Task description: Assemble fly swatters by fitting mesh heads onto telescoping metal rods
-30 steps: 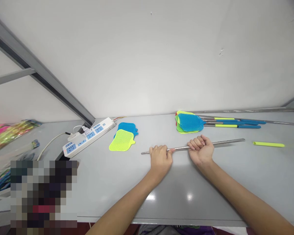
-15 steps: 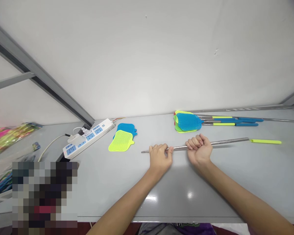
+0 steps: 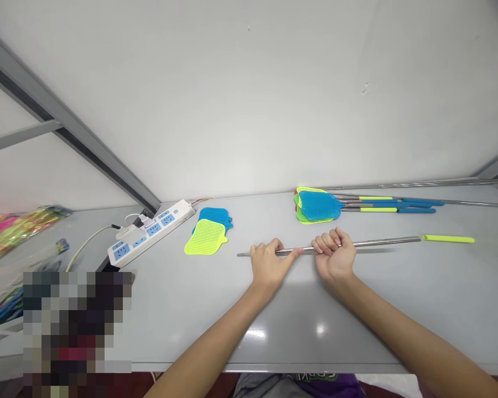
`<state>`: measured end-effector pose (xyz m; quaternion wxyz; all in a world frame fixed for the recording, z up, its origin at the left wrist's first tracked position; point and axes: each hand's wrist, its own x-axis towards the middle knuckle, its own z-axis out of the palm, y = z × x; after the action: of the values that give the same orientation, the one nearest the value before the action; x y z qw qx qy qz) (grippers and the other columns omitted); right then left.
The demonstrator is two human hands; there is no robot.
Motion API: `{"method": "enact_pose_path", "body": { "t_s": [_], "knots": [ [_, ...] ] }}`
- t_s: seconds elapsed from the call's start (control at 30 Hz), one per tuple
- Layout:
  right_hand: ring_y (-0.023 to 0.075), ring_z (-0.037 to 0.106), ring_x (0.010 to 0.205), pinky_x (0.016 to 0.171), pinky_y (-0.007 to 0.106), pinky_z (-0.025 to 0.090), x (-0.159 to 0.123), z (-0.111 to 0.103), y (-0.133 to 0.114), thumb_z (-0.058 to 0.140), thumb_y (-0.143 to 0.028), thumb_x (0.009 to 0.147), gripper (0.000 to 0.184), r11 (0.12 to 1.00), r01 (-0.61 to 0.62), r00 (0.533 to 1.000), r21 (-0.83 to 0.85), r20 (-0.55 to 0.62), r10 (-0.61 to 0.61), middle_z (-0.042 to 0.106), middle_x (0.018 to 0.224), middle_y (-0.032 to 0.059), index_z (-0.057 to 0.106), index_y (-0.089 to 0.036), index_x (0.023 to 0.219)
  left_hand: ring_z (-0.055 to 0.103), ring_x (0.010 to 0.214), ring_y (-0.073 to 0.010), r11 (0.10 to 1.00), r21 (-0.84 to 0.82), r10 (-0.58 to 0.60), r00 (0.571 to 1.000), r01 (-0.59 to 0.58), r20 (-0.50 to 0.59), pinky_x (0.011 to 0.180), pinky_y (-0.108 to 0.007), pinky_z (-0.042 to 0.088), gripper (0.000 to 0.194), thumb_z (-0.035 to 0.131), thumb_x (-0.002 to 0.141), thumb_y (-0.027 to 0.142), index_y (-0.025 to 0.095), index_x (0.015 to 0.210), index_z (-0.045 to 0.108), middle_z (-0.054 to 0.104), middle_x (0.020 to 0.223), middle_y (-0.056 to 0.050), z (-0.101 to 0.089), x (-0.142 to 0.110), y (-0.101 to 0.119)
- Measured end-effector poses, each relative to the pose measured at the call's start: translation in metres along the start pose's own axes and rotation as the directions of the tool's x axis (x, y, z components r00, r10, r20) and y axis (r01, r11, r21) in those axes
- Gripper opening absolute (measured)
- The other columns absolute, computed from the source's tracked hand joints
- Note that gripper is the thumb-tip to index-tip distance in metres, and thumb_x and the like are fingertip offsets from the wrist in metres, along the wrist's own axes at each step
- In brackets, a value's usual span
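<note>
Steel rod point(image 3: 307, 250) is lying almost level across the near part of the grey table point(image 3: 398, 309), its far-right end butting against a lime plastic grip point(image 3: 448, 239). The person's right hand point(image 3: 335, 254) is closing into a tight fist around the rod, with the fingers point(image 3: 327, 241) curling over its top. The left hand point(image 3: 268, 264) is holding the rod further left, less tightly, its fingers wrapping over the metal and its thumb point(image 3: 296, 251) reaching right along it. The hands are sitting near each other, with a short stretch of bare rod showing between them.

Beyond the hands, a lime mesh swatter head point(image 3: 205, 236) is overlapping a blue one point(image 3: 213, 216). Further right, finished blue and lime swatters point(image 3: 317, 205) are lying in a stack, their handles pointing right. A long bare rod point(image 3: 465, 202) is lying along the far edge. On the left, a white power strip point(image 3: 149, 232) with blue panels is holding plugs, and a shiny multicoloured plastic bag point(image 3: 8, 232) is lying past it. A pixelated patch is covering the near-left corner.
</note>
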<state>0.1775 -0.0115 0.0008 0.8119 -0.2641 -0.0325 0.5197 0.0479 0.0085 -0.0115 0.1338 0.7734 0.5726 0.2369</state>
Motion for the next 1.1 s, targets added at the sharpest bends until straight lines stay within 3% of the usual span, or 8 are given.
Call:
{"method": "enact_pose_path", "body": {
  "t_s": [0.5,1.1],
  "knots": [
    [0.0053,0.015,0.033,0.036,0.020,0.020,0.001,-0.007,0.008,0.045,-0.020,0.071,0.034,1.000,0.001,0.998,0.024,-0.067,0.001,0.013,0.038,-0.0088,0.016,-0.018,0.054,0.051,0.065,-0.0162,0.998,0.038,0.041,0.998,-0.042,0.049,0.069,-0.029,0.026,0.029,0.041,0.077,0.049,0.021,0.081,0.046,0.055,0.063,0.002,0.003,-0.004,-0.001],
    [0.0053,0.014,0.032,0.035,0.020,0.017,0.004,-0.004,0.007,0.043,-0.019,0.072,0.033,0.999,-0.033,0.990,0.030,-0.139,0.037,0.013,0.038,-0.0087,0.015,-0.018,0.055,0.050,0.067,-0.0150,0.995,0.040,0.084,0.994,-0.086,0.064,0.069,-0.028,0.025,0.013,0.036,0.084,0.029,0.022,0.083,0.047,0.056,0.064,0.002,0.003,-0.013,0.006]
  ]
}}
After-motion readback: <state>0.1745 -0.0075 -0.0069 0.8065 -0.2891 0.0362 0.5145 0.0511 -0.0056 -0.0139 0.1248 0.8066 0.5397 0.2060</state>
